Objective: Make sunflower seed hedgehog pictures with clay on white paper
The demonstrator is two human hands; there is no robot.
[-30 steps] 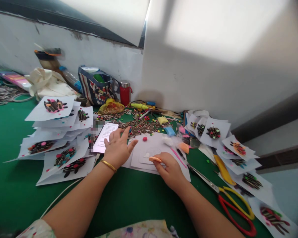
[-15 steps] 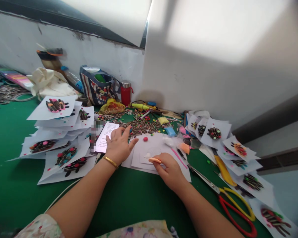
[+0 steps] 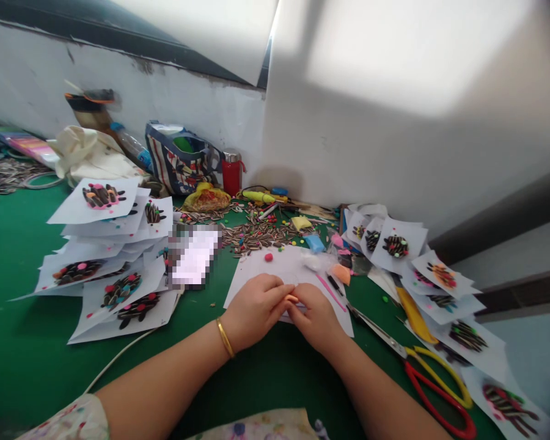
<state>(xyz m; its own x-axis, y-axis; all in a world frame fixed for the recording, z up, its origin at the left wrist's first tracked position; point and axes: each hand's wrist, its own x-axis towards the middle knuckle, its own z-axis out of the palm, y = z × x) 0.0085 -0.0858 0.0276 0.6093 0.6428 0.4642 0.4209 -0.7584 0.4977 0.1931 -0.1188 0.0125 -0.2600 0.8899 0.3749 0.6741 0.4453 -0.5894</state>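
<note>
Over the white paper sheets (image 3: 245, 275), my two hands meet at the fingertips. My right hand (image 3: 318, 321) pinches a small piece of orange modelling clay (image 3: 293, 298), mostly covered by fingers. The fingers of my left hand (image 3: 259, 308) are closed against the same piece from the other side. A red clay ball (image 3: 268, 257) lies on the top sheet, beyond my hands. To the right are a larger orange clay lump (image 3: 340, 274) and a thin pink stick (image 3: 330, 292). The drawing on the paper is largely hidden under my hands.
Stacks of seed-decorated paper cards stand left (image 3: 114, 256) and right (image 3: 398, 244). Large scissors (image 3: 380, 333) lie close to my right forearm. A blurred-out phone (image 3: 195, 256) is on the left. Behind are loose sunflower seeds (image 3: 256, 235), a red flask (image 3: 231, 174) and a striped bag (image 3: 178, 159).
My left hand has come away from the phone, moving right and nearer to me, and has closed on the orange clay. My right hand has stayed in nearly the same place.
</note>
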